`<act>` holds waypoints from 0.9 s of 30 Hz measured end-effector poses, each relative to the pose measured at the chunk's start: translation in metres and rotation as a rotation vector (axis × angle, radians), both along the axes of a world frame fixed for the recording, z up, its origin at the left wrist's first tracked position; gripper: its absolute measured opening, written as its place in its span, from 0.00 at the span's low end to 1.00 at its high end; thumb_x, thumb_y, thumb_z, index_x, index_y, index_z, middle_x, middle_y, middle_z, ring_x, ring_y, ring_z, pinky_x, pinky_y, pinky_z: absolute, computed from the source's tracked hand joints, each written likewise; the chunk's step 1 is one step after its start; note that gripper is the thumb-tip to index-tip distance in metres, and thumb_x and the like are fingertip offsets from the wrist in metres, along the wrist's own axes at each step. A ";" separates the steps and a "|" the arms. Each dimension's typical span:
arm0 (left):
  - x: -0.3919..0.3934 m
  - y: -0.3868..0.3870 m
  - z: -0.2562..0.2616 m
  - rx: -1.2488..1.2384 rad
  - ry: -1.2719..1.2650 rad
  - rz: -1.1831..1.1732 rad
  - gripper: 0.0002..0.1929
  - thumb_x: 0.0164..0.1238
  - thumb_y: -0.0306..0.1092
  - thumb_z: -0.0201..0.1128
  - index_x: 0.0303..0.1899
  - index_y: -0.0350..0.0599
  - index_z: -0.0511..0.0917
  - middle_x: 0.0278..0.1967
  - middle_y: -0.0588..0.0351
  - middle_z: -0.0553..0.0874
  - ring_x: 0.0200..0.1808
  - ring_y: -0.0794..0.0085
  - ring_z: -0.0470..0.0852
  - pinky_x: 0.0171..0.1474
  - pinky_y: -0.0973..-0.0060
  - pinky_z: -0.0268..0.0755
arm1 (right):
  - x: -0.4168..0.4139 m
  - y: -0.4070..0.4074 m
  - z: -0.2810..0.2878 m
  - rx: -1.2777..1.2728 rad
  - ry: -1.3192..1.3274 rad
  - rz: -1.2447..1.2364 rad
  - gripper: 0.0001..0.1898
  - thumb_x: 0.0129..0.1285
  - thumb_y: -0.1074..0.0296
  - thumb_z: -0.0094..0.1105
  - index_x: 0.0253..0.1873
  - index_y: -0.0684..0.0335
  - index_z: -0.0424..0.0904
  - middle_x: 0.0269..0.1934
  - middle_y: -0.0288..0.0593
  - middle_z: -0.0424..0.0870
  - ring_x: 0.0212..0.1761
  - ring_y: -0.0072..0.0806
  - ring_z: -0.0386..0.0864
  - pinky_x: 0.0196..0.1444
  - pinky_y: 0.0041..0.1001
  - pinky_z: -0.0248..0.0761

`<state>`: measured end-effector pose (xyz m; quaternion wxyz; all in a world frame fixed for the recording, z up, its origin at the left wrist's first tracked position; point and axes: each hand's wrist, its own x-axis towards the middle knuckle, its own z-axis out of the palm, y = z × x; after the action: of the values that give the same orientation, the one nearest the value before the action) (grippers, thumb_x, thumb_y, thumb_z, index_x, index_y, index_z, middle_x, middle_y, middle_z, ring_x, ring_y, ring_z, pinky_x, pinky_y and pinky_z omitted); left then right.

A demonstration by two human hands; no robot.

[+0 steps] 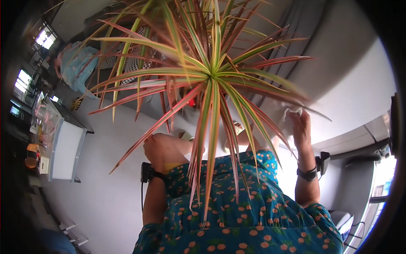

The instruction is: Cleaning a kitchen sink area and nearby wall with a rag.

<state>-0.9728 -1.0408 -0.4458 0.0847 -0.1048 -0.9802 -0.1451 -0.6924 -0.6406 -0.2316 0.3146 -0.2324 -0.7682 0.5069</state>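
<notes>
A dracaena plant (212, 76) with long, narrow green-and-red striped leaves spreads out before me. On the right, my right hand (300, 128) pinches a crumpled white cloth or tissue (293, 110) beside the leaf tips. One long leaf (317, 114) runs just past those fingers. Lower on the left, my left hand (153, 147) has its fingers curled near my knee. A red-edged leaf (139, 144) passes across or right beside that hand; whether the fingers grip it is hidden. Both wrists wear black straps with small devices. The plant's base lies mostly hidden under its leaves.
A white-fronted cabinet (69, 150) with several items on it stands at the left. Beyond the leaves, a person under a light-blue cloth (77, 65) lies on a dark sofa. Grey curtains (293, 35) hang at upper right, beside a pale curved surface (355, 85).
</notes>
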 end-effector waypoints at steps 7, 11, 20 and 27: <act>0.033 0.029 0.023 0.341 -0.095 0.039 0.16 0.67 0.35 0.58 0.53 0.37 0.75 0.51 0.39 0.80 0.57 0.42 0.78 0.58 0.52 0.74 | -0.005 -0.049 -0.086 -0.415 0.028 0.171 0.22 0.74 0.48 0.57 0.59 0.63 0.76 0.47 0.39 0.80 0.49 0.23 0.76 0.50 0.26 0.71; 0.090 0.060 0.079 0.466 -0.043 -0.492 0.21 0.71 0.33 0.62 0.62 0.36 0.73 0.57 0.36 0.80 0.60 0.52 0.80 0.60 0.65 0.74 | -0.027 -0.068 -0.104 -0.922 0.288 0.202 0.14 0.73 0.60 0.62 0.51 0.66 0.82 0.43 0.39 0.84 0.45 0.23 0.80 0.47 0.24 0.74; 0.137 0.124 0.143 0.799 -0.503 -1.003 0.42 0.66 0.26 0.66 0.78 0.41 0.52 0.76 0.41 0.61 0.80 0.56 0.55 0.78 0.63 0.55 | -0.055 -0.118 -0.079 -1.058 0.011 0.309 0.19 0.65 0.77 0.56 0.62 0.64 0.76 0.36 0.32 0.80 0.33 0.17 0.74 0.33 0.20 0.68; 0.119 0.093 0.118 0.870 -0.757 -0.436 0.22 0.72 0.25 0.54 0.67 0.37 0.69 0.59 0.50 0.80 0.58 0.71 0.79 0.61 0.74 0.72 | -0.060 -0.095 -0.094 -0.181 -0.218 0.303 0.13 0.69 0.69 0.60 0.52 0.71 0.81 0.35 0.42 0.83 0.38 0.24 0.76 0.44 0.28 0.74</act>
<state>-0.8543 -0.9474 -0.3280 -0.2657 -0.2000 -0.7493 -0.5727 -0.7524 -0.7351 -0.3252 0.1278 -0.1950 -0.7751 0.5872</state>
